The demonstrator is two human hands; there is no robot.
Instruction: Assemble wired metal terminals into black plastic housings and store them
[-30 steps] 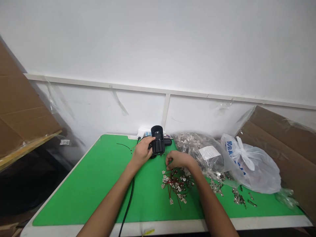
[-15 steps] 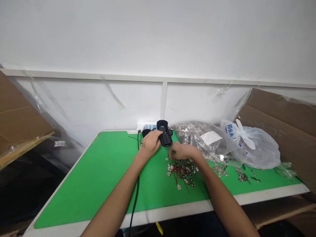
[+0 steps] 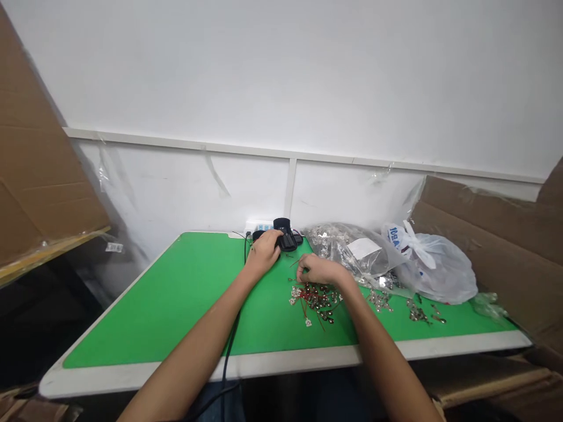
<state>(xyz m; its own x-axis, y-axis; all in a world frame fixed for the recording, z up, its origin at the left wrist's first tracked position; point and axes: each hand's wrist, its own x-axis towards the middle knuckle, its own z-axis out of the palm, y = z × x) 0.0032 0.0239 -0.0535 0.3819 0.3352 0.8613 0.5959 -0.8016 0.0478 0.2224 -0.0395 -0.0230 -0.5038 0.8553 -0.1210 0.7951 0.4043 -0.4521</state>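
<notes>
My left hand (image 3: 264, 253) lies over a black device (image 3: 288, 240) at the back of the green mat, its fingers bent onto the device's near left side. The device has a raised, rounded black flap at its rear. To the right, my right hand (image 3: 317, 269) is closed in a pinch just above a pile of small metal parts with red wires (image 3: 319, 299). A thin line, perhaps a wire, shows by its fingertips. What the pinch holds is too small to make out. One white-tabbed piece (image 3: 308, 322) lies at the pile's near edge.
A clear bag of metal parts (image 3: 338, 237) and a knotted white plastic bag (image 3: 440, 269) stand at the right. Small loose metal pieces (image 3: 417, 313) lie before them. A black cable (image 3: 231, 340) crosses the green mat (image 3: 176, 305). Cardboard (image 3: 484, 234) flanks the table, and a power strip (image 3: 259, 226) sits by the wall.
The view has shifted and tilted slightly. My right hand has drawn a little away from the black device, and a thin line now shows by its fingertips. My left hand stays on the device.
</notes>
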